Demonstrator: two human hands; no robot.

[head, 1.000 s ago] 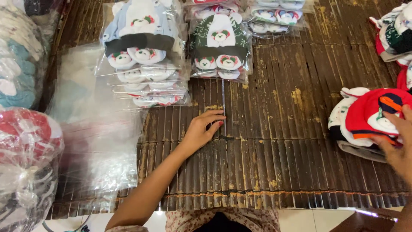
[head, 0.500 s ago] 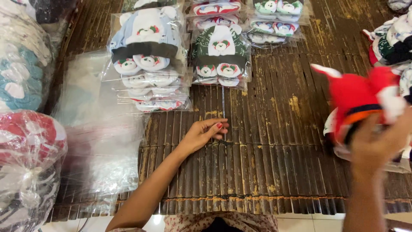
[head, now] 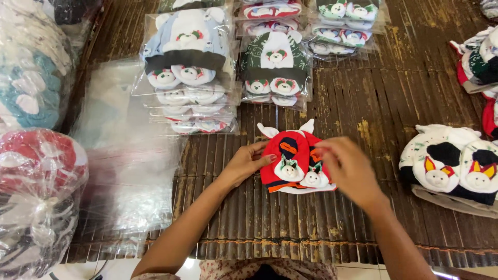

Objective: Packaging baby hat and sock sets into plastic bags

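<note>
Way out left of both hands there's a bundle of red stuff in clear wrap (head: 36,171), then a loose stack of empty clear bags (head: 129,171) lying flat on the slatted bamboo table (head: 363,109). The left hand (head: 244,166) sits right against the left edge of the red hat set (head: 295,163), fingers spread and resting on it, not clamped. That set lies flat between the two hands, pointed ears away from the person, little booties on its near side, long axis running away from them. The right hand (head: 350,168) hovers over its right edge; it's blurred, so I can't tell if those fingers are pinching. Beyond the hands are bagged hat sets (head: 189,72), apart from the red one. Right of the right hand there's bare table, then a white hat set (head: 451,166).
</note>
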